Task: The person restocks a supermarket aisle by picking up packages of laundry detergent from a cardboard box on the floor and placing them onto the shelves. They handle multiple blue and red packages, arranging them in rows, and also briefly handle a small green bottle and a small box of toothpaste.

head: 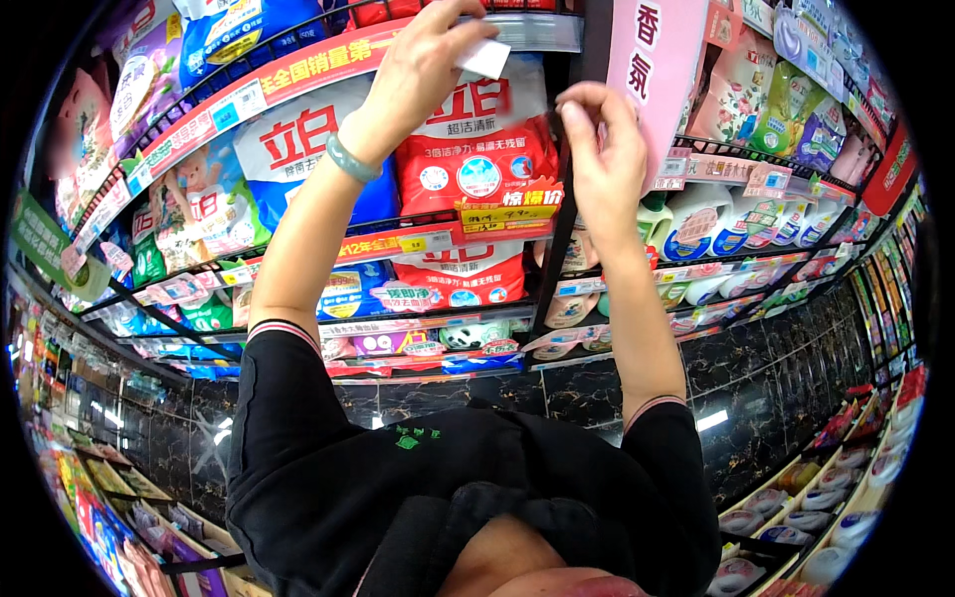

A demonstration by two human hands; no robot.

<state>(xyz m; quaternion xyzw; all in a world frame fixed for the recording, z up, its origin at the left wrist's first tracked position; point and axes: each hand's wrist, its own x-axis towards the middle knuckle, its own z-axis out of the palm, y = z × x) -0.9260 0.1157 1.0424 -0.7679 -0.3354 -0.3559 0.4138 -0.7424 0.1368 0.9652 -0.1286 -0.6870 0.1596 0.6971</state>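
Observation:
My left hand (421,71), with a jade-coloured bangle (352,160) on its wrist, is raised at a shelf's front edge. Its fingers hold a small white card (486,60). Beside the card runs a clear plastic label holder (541,33) along the shelf edge. Just below hangs the view of a red and white laundry detergent bag (477,160), partly behind the hand. My right hand (606,142) is up in front of the dark shelf upright (578,186) and a pink vertical sign (664,52). Its fingers are curled towards the thumb; whether anything thin is between them is unclear.
Blue and white detergent bags (298,142) stand to the left. An orange and yellow price sign (511,211) juts from the shelf below. Detergent bottles (697,216) line the right bay. Behind me, more stocked shelves (813,492) border the dark marbled floor (462,395).

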